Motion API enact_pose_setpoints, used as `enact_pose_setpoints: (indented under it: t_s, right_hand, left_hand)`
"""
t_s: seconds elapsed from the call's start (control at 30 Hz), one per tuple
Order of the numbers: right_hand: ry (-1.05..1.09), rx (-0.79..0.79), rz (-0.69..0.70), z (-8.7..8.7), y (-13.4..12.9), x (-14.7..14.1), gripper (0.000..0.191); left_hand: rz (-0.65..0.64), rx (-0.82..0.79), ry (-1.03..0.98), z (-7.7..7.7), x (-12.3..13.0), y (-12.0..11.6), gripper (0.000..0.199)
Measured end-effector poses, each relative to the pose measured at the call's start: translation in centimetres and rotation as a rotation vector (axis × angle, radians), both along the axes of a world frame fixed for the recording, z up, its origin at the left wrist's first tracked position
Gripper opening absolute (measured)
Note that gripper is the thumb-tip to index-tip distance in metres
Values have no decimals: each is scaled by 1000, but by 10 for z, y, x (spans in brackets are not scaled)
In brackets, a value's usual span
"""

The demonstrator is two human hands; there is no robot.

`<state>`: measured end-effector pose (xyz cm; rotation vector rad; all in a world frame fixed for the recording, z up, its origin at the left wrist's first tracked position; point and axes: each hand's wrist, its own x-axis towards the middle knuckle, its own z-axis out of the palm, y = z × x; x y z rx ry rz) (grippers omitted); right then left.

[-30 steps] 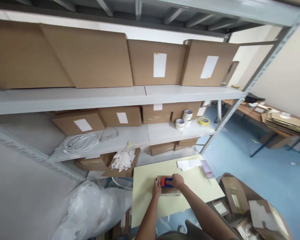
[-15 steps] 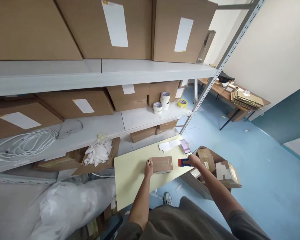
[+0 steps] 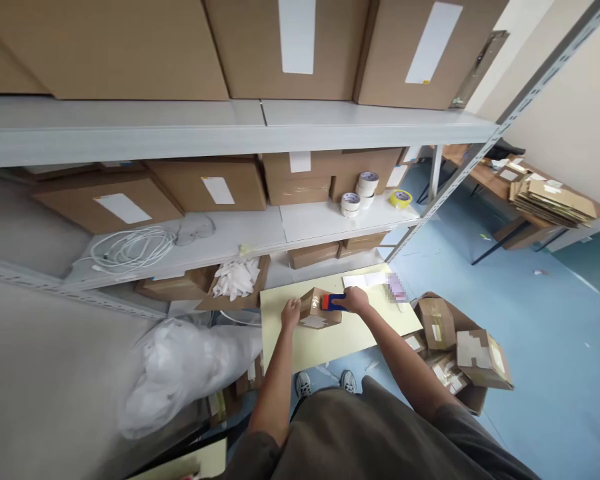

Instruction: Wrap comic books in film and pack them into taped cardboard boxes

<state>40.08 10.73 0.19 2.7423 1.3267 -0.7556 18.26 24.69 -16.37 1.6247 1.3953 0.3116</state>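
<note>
A small cardboard box (image 3: 333,318) is on the pale yellow tabletop (image 3: 300,347), turned at an angle, with shiny tape and a white label showing on its sides. My left hand (image 3: 291,313) grips its left edge. My right hand (image 3: 356,300) is closed around a dark blue hand tool (image 3: 336,303) with an orange-red end. That end meets the box's upper right part; whether it presses on the cardboard I cannot tell. The tool's exact kind is unclear. White paper (image 3: 363,279) and a blurred-out purplish item (image 3: 396,287) lie behind my right hand.
Metal shelving (image 3: 240,135) with large cartons rises in front. White tape rolls (image 3: 351,204) and a yellow roll (image 3: 401,199) stand on its middle shelf. A carton of smaller boxes (image 3: 480,353) is at the right; a plastic-wrapped bundle (image 3: 180,373) lies at the left.
The box has been turned and tilted under my left hand. My right hand has brought the blue tool leftward from the table's right side to the box. The camera view has shifted left.
</note>
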Motion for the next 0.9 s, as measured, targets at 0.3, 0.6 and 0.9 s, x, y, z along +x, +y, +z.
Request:
enact_pose_setpoints:
  t_s: [0.3,0.6,0.9]
  right_hand:
    - [53,-36,80,5,66,-55,61]
    - [80,-10,-7,-9,-7,17,60]
    - [-41,-21,-166,-34,-105,109,48]
  left_hand:
    - [26,-131,-63,21,0,0,60]
    - [66,3,65,23,47,-51,60]
    - [14,34,121,28,76,-69,59]
